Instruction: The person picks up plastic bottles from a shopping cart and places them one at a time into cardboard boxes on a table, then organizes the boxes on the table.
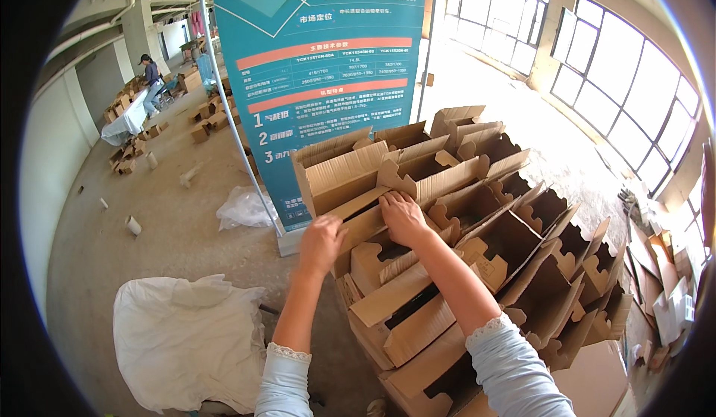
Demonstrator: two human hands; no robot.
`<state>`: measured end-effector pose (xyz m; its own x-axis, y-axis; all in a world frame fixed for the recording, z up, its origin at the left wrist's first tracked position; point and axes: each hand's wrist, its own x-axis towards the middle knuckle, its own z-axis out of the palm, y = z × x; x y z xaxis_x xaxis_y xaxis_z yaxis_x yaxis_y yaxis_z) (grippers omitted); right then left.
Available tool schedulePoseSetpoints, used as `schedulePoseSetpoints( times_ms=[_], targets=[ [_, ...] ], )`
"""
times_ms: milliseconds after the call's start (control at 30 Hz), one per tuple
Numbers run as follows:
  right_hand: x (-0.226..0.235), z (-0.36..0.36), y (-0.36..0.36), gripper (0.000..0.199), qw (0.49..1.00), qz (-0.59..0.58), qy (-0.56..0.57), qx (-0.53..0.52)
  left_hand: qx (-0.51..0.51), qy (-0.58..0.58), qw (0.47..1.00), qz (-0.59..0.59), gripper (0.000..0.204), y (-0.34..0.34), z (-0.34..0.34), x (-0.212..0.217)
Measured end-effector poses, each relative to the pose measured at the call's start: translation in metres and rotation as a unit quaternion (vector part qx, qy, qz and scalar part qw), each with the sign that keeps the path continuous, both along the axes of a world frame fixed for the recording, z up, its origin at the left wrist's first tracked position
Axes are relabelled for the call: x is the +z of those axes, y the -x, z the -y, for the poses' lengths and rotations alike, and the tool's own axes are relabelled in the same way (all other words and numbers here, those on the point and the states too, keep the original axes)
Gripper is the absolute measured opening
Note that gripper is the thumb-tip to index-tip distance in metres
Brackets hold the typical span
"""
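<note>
A large stack of brown open-topped cardboard boxes point(514, 249) with notched flaps stands in front of me. At its left side, my left hand point(322, 242) is closed on the left end of one cardboard box point(359, 229), fingers bent over its edge. My right hand point(403, 217) rests at the other end of the same box, its fingers curled over the upper edge beside a dark gap. Beyond my hands, a taller flap point(347, 174) stands upright. The inside of the box between my hands is mostly hidden.
A teal printed banner point(328, 66) on poles stands right behind the stack. At the left is a chair-like shape under a white cloth point(186, 339). Clear plastic point(245, 207) lies on the floor. Far left, a person point(151, 81) works by a table; flattened cardboard point(660, 264) leans at the right.
</note>
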<state>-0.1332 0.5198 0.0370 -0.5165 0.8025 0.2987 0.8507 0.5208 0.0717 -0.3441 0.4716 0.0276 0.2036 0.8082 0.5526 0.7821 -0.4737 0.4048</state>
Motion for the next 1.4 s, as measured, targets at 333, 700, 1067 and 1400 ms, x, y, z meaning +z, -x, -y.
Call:
schedulePoseSetpoints(
  times_ms=[333,700,1067,1400],
  targets=[
    [0.001,0.019,-0.01,0.044,0.992,-0.065,0.062,0.094,0.037,-0.021,0.996,-0.072,0.032,-0.007,-0.001,-0.039],
    [0.008,0.099,-0.016,0.047,0.985,-0.04,0.167,0.017,0.072,0.049,0.987,-0.136,0.05,-0.005,0.013,-0.004],
    [0.155,0.283,-0.113,0.04,0.967,-0.249,-0.05,0.003,-0.182,-0.031,0.975,-0.123,0.036,-0.108,0.129,0.132],
    [0.021,0.463,-0.3,0.044,0.774,-0.474,-0.07,-0.414,-0.47,0.177,0.847,-0.171,0.028,-0.311,0.224,0.154]
  ],
)
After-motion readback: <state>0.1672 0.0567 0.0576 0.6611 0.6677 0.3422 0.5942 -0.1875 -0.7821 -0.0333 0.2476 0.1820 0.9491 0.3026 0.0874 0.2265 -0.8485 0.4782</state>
